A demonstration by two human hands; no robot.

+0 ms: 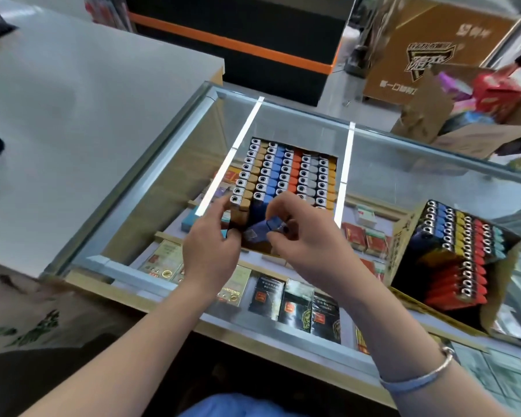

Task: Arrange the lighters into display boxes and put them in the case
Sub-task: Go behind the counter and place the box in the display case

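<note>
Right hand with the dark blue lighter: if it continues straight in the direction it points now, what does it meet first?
Probably the left hand, which steadies the display box; the right hand points its dark blue lighter leftward toward it. Depth is unclear.

Bright, even indoor light, shadows faint. Two white strip reflections glare on the glass case top (403, 170), either side of the hands. Wide-angle bending toward edges. Blur at far corners, slight softness at the fingers.
</note>
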